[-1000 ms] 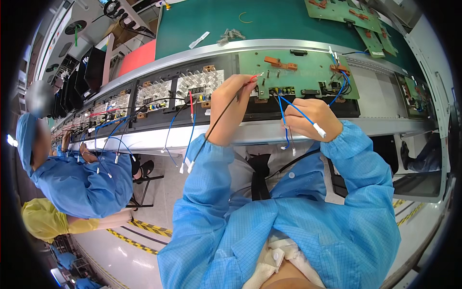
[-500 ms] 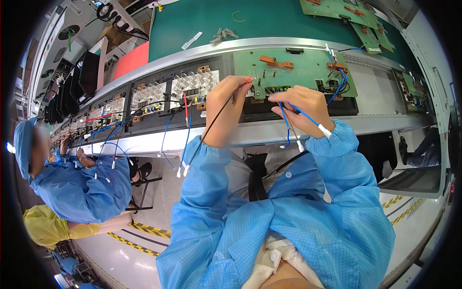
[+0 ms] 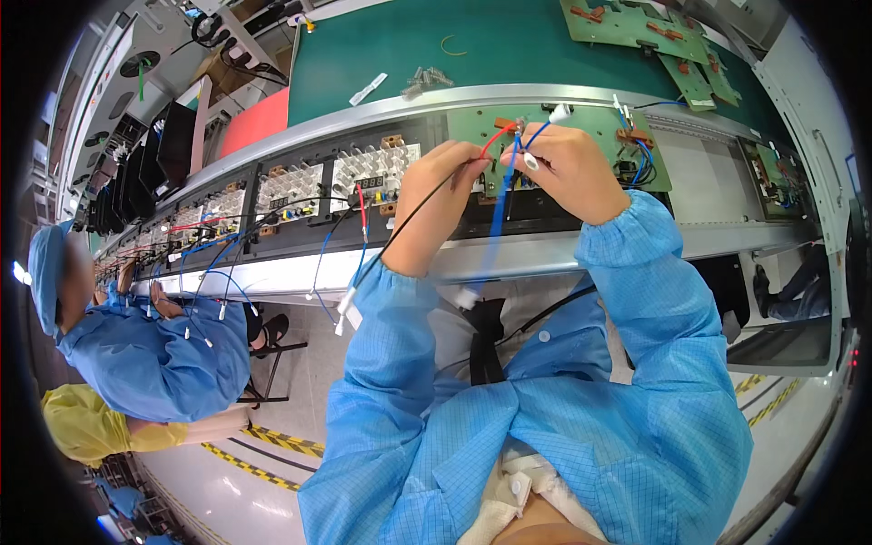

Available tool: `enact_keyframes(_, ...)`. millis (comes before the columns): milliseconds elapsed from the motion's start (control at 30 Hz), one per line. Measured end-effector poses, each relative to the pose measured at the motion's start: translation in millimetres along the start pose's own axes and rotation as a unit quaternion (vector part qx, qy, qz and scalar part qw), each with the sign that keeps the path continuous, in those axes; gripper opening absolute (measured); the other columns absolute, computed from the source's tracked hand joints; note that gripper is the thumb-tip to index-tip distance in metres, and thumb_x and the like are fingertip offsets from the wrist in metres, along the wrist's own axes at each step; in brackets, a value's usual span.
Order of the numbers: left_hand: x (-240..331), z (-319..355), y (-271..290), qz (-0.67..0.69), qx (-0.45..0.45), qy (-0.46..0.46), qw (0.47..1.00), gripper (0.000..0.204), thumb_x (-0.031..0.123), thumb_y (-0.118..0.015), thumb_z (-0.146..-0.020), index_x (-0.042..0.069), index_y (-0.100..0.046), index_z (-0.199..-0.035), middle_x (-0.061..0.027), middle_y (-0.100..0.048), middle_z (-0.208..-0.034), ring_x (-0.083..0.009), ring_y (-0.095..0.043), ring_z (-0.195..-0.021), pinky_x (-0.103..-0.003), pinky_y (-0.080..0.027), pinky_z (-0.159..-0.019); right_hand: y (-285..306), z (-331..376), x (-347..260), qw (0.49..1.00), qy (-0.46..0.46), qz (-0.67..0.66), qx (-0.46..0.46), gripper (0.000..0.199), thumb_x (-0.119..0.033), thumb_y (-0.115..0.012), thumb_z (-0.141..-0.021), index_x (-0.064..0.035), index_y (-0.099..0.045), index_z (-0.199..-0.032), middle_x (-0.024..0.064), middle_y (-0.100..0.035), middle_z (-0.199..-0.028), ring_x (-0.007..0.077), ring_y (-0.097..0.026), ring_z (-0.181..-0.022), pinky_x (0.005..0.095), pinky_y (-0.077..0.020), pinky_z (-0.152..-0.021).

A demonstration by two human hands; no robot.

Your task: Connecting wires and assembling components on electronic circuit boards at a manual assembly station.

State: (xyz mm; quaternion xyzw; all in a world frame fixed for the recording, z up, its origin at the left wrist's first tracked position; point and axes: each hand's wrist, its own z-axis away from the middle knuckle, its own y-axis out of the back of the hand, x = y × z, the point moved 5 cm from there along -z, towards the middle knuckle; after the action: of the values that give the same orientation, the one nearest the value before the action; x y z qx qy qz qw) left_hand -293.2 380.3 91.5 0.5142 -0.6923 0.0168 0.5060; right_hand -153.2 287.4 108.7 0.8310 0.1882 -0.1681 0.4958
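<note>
My left hand (image 3: 433, 204) is closed in a pinch on a red wire (image 3: 496, 138), and a black wire (image 3: 413, 216) with a white end hangs down past its fingers. Close beside it, my right hand (image 3: 574, 173) pinches blue wires (image 3: 514, 177); one white connector (image 3: 560, 113) points up above the knuckles, and another wire hangs blurred. Both hands are over a green circuit board (image 3: 622, 127) in a dark tray. The red wire's tip meets the blue wires above the board's orange-brown part (image 3: 505, 123); the exact contact is too small to tell.
White boards with displays (image 3: 377, 173) run along the rail to the left, with loose wires over its edge. A co-worker in blue (image 3: 163, 363) sits at the left. Beyond the rail, a green mat (image 3: 381, 41) carries small metal parts (image 3: 425, 80) and more green boards (image 3: 636, 32).
My right hand has risen and moved closer to the left, lifting the blue wires from below the board's edge to above it. The red wire now shows longer between my hands.
</note>
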Motion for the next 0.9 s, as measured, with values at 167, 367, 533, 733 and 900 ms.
enact_keyframes(167, 3.1, -9.2, 4.5, -0.023, -0.053, -0.002, 0.998, 0.01, 0.004, -0.066, -0.084, 0.0, -0.067, -0.093, -0.0142, -0.065, -0.078, -0.0242, -0.062, -0.067, -0.031, -0.047, -0.061, -4.6, -2.2, 7.7, 0.996, 0.007, -0.065, 0.061, 0.018, -0.019, -0.065, -0.086, -0.0011, -0.067, -0.087, 0.0154, -0.062, -0.079, 0.0354, -0.06, -0.072, 0.0416, -0.0482, -0.064)
enact_keyframes(367, 1.4, -14.6, 5.2, -0.062, -0.079, 0.022, 0.995, 0.013, 0.002, -0.066, -0.082, -0.004, -0.068, -0.093, -0.0141, -0.068, -0.076, -0.016, -0.064, -0.067, -0.027, -0.049, -0.063, -6.5, -4.0, 8.6, 0.996, 0.029, -0.076, 0.045, 0.016, -0.016, -0.066, -0.085, -0.0027, -0.069, -0.092, 0.015, -0.064, -0.083, 0.0351, -0.061, -0.075, 0.0413, -0.0494, -0.067)
enact_keyframes(533, -6.9, -12.1, -3.8, 0.038, -0.08, 0.07, 0.994, 0.014, 0.0, -0.063, -0.085, -0.004, -0.067, -0.098, -0.0093, -0.067, -0.08, -0.0111, -0.063, -0.074, -0.027, -0.05, -0.065, -2.8, -6.2, 6.0, 0.996, -0.071, -0.046, 0.024, 0.014, -0.014, -0.067, -0.085, -0.0059, -0.073, -0.095, 0.0137, -0.07, -0.093, 0.0319, -0.066, -0.085, 0.0379, -0.0514, -0.075)
enact_keyframes(733, -15.3, -6.7, -3.4, 0.179, -0.125, 0.103, 0.97, 0.027, 0.014, -0.064, -0.087, 0.0, -0.064, -0.111, -0.0072, -0.066, -0.088, -0.0145, -0.058, -0.074, -0.028, -0.047, -0.065, -3.4, -4.8, 5.2, 0.996, -0.041, -0.045, 0.061, 0.017, -0.017, -0.067, -0.086, -0.0091, -0.074, -0.1, 0.0144, -0.069, -0.09, 0.0312, -0.065, -0.081, 0.0366, -0.0508, -0.071)
enact_keyframes(900, 3.1, -1.8, -0.1, 0.297, -0.153, 0.117, 0.935, 0.038, 0.026, -0.06, -0.09, 0.002, -0.062, -0.12, -0.0075, -0.056, -0.116, -0.0113, -0.054, -0.095, -0.024, -0.046, -0.075, 0.8, -2.7, 3.7, 0.996, -0.053, -0.047, 0.058, 0.019, -0.02, -0.067, -0.087, -0.0078, -0.073, -0.101, 0.0148, -0.069, -0.09, 0.0309, -0.065, -0.08, 0.0379, -0.05, -0.069)
